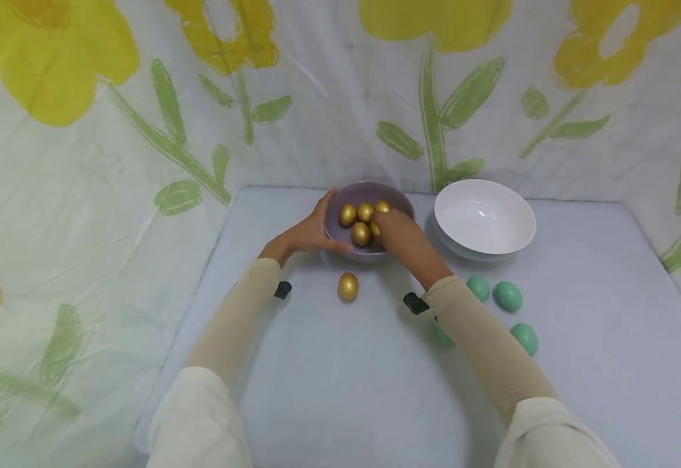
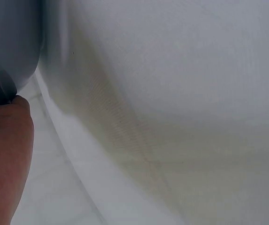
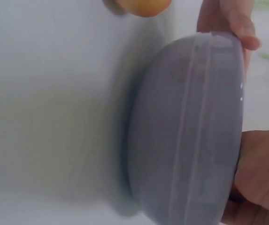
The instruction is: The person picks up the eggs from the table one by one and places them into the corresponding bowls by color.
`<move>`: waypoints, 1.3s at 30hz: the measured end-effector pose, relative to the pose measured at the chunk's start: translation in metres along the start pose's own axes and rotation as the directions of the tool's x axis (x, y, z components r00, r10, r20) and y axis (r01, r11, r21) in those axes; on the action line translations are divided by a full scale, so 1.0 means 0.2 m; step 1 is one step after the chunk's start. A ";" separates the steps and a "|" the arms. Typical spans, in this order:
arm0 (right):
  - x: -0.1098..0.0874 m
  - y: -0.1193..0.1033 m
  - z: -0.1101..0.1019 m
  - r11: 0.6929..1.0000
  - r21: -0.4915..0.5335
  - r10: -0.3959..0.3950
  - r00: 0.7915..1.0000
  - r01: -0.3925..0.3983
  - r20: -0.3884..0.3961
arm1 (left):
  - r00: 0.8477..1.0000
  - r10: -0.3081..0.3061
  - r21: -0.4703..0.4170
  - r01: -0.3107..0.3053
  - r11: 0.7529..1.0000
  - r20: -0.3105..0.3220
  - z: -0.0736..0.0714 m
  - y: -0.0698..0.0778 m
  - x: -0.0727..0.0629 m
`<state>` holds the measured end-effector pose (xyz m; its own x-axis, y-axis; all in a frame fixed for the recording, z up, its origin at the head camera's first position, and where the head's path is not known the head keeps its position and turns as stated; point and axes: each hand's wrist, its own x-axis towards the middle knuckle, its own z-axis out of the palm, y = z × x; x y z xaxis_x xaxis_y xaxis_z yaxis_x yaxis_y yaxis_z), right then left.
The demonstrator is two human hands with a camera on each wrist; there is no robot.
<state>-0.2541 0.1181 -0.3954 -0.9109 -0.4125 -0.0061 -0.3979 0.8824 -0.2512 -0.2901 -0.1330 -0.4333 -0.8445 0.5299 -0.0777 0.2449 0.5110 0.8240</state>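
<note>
A purple bowl (image 1: 401,202) with several golden eggs (image 1: 360,234) in it stands near the back of the table. My left hand (image 1: 315,233) grips its left side, fingers spread along the outside and the thumb at the near rim. In the right wrist view that left thumb (image 3: 243,29) hooks over the rim of the bowl (image 3: 186,126). My right hand (image 1: 398,235) reaches in over the right rim, its curled fingertips on a golden egg that they partly hide. Another golden egg (image 1: 348,286) lies on the table in front of the bowl.
To the right of the purple bowl stands a white bowl (image 1: 484,218). Several green eggs (image 1: 508,296) lie on the table below it, one partly hidden by the right sleeve. A flower-printed curtain (image 1: 329,117) hangs along the table's back edge (image 1: 574,200).
</note>
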 end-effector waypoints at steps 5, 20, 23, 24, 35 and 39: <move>-0.07 -0.04 -0.03 0.993 0.117 0.001 1.000 0.002 -0.026 | 1.000 -0.003 0.010 0.003 1.000 -0.001 0.01 0.00 0.01; -0.43 -0.21 0.05 0.780 0.496 -0.237 0.914 0.380 -0.329 | 1.000 -0.001 0.029 0.000 1.000 0.008 -0.03 -0.01 0.01; -0.46 -0.22 0.12 0.800 0.502 -0.229 0.940 0.330 -0.253 | 1.000 0.002 0.027 -0.002 1.000 0.001 -0.03 -0.01 0.01; -0.47 -0.22 0.15 0.817 0.488 -0.220 0.948 0.309 -0.231 | 1.000 0.001 0.025 -0.001 1.000 -0.004 -0.03 -0.01 0.01; -0.48 -0.24 0.33 0.895 0.419 -0.104 0.985 0.154 -0.138 | 1.000 -0.022 0.016 0.023 1.000 -0.008 0.00 -0.01 0.03; -0.48 -0.23 0.35 0.902 0.412 -0.069 0.986 0.126 -0.152 | 1.000 -0.018 0.004 0.018 1.000 0.003 0.00 -0.02 0.02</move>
<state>-0.1407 0.1009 -0.4509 -0.8875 -0.4328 0.1582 -0.4290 0.6508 -0.6264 -0.2952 -0.1325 -0.4368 -0.8474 0.5226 -0.0939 0.2314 0.5227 0.8205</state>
